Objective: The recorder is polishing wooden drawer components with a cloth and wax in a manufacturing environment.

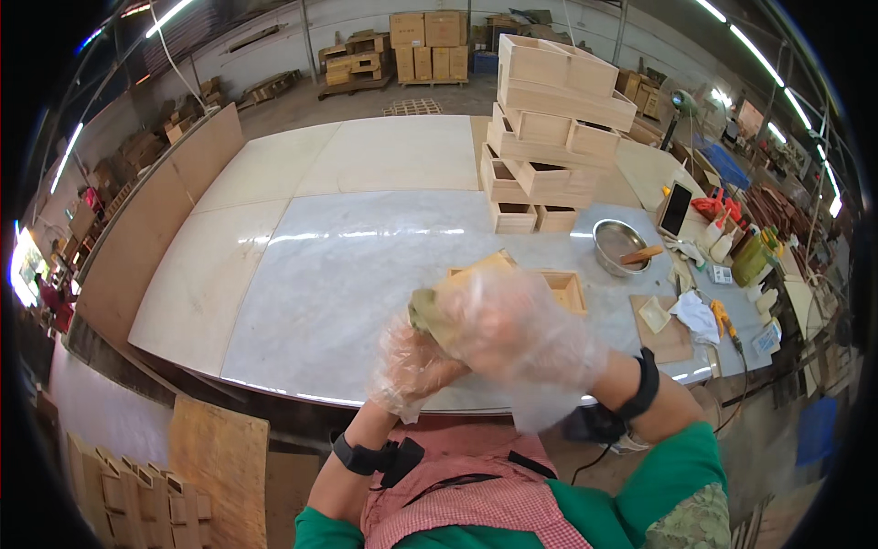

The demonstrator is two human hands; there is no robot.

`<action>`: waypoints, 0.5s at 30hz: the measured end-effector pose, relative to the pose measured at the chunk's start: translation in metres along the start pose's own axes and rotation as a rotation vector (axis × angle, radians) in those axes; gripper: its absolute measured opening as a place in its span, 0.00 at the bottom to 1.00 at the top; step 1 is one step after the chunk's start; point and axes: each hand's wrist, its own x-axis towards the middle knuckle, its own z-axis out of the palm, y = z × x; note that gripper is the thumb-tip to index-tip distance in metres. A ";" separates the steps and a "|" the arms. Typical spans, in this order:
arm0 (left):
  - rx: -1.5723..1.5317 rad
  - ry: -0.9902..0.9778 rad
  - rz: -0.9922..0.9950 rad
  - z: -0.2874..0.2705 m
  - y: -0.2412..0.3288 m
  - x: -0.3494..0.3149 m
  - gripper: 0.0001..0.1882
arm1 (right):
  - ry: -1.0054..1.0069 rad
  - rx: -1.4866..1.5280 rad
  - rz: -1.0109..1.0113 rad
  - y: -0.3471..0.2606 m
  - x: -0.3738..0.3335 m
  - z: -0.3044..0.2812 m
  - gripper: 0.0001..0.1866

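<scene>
My hands, both in clear plastic gloves, meet over the near part of the table. An olive-green cloth [423,311] is bunched at the fingers of my left hand [412,363], which is closed on it. Across the cloth lies my right hand [521,325], blurred, its fingers hard to make out. Just beyond the hands a light wooden piece [485,265] shows, partly covered by them. A small wooden box [564,291] rests on the table beside my right hand, its near side hidden.
Open wooden boxes [558,119] stand in a tall stack at the far side. To the right are a metal bowl [608,240] with a wooden-handled brush, a phone [675,210], a white cloth [697,317], a yellow-handled tool [722,320] and bottles. A wooden board [155,220] edges the left.
</scene>
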 end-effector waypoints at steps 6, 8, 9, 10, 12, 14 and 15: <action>-0.338 0.169 -0.208 0.005 0.015 0.003 0.38 | -0.009 0.233 0.375 0.064 -0.053 -0.017 0.14; -0.352 0.169 -0.201 0.008 0.011 0.003 0.37 | -0.059 0.253 0.570 0.044 -0.063 -0.025 0.17; -0.362 0.177 -0.195 0.011 0.005 0.001 0.38 | 0.047 0.390 0.515 0.027 -0.062 -0.025 0.11; -0.372 0.180 -0.188 0.012 0.002 -0.002 0.38 | 0.155 0.522 0.461 0.013 -0.058 -0.025 0.04; -0.372 0.178 -0.183 0.010 0.003 -0.002 0.39 | 0.146 0.324 0.302 -0.009 -0.040 -0.020 0.04; -0.267 0.077 -0.256 -0.005 0.014 -0.004 0.40 | 0.133 0.135 0.127 -0.022 -0.016 -0.011 0.05; -0.263 0.076 -0.257 -0.002 0.004 -0.008 0.40 | 0.013 0.075 0.065 -0.024 -0.004 -0.008 0.05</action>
